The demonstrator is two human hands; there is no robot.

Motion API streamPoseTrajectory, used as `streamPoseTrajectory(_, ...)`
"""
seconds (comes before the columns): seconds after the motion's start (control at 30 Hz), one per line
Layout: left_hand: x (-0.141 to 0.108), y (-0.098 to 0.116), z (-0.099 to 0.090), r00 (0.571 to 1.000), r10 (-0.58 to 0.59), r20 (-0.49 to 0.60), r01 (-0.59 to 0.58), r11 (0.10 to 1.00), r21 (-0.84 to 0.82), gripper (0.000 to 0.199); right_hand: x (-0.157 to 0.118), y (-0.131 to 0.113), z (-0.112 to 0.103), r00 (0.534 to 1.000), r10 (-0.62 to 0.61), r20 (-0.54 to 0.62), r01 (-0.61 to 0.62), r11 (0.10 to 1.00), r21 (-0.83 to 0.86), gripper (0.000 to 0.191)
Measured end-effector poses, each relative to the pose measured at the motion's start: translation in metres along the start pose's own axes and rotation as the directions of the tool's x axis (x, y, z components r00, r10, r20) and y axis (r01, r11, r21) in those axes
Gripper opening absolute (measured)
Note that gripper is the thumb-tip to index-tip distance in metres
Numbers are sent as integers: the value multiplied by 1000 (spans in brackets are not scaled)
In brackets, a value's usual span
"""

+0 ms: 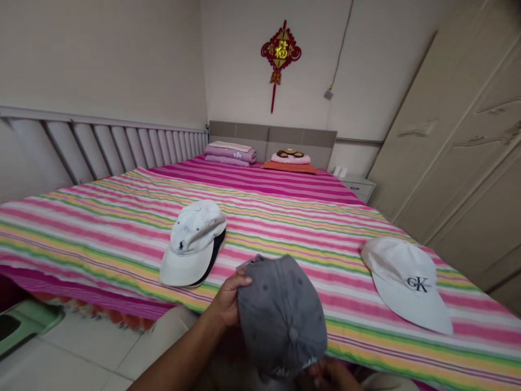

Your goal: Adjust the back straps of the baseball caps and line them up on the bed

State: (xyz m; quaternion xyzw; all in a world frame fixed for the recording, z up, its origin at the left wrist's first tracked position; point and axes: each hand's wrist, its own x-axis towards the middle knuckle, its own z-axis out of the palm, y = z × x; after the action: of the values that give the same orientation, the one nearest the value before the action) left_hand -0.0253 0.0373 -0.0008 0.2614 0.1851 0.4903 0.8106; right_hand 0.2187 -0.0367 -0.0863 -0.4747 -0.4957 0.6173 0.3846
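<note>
Gray baseball cap [285, 315] gripped at the near edge of a striped bed

Closest to the camera, the gray cap is tilted just above the near edge of the bed, its crown turned toward the viewer and pale lettering at its lower edge. The left hand [228, 301] has its fingers closed on the cap's upper left rim, the thumb lying on the outside. The right hand [331, 374] is at the cap's lower right edge, beside the lettering; it is dark and partly cut off, so I cannot tell how its fingers are set.

Left of the gray cap, a white baseball cap with a small navy emblem [194, 241] lies on the striped bedsheet [122, 217], something black showing along its right side. Well to the right lies a white "CK" cap [407, 282], brim toward the lower right.

At the far end are folded purple bedding [230, 155] and a folded pink item [291, 157] on orange cloth [288, 167], before a gray headboard [299, 142]. A red hanging ornament with gold characters [280, 51] is on the wall. A white railing [109, 144] runs along the left, a green stool [36, 317] stands at lower left, and a nightstand [360, 189] and paneled doors [459, 163] are on the right.
</note>
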Motion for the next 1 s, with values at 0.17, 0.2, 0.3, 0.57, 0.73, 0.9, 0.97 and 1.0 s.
streamPoseTrajectory(0.17, -18, -11, 20, 981, -100, 167, 73, 984, 161, 43, 3, -81, 3, 915, -284, -287, 218, 946, -240, 22)
streamPoseTrajectory(0.2, -20, -12, 23, 978, -115, 176, 83, 980, 181, 44, 2, -97, 10, 897, -339, -285, 267, 927, -263, 23)
streamPoseTrajectory(0.3, -25, -13, 25, 975, -136, 173, 95, 969, 227, 48, 0, -125, 37, 880, -459, -119, 393, 846, -359, 24)
streamPoseTrajectory(0.57, -29, -14, 28, 991, -108, 78, 94, 982, 166, 33, 1, -124, 64, 815, -580, -18, 464, 670, -579, 13)
streamPoseTrajectory(0.73, -24, -21, 30, 989, -146, -33, 150, 965, 216, 11, -5, -129, 60, 774, -623, 111, 511, 512, -690, 11)
streamPoseTrajectory(0.9, -24, -15, 28, 988, -154, 17, 133, 900, 416, 20, -8, -133, 59, 743, -646, 176, 531, 408, -743, 11)
streamPoseTrajectory(0.97, -25, -14, 27, 988, -149, 28, 121, 882, 455, 21, -9, -132, 60, 733, -655, 186, 539, 391, -746, 10)
streamPoseTrajectory(1.0, -26, -14, 26, 989, -145, 25, 117, 881, 458, 21, -9, -131, 60, 726, -661, 190, 544, 384, -746, 10)
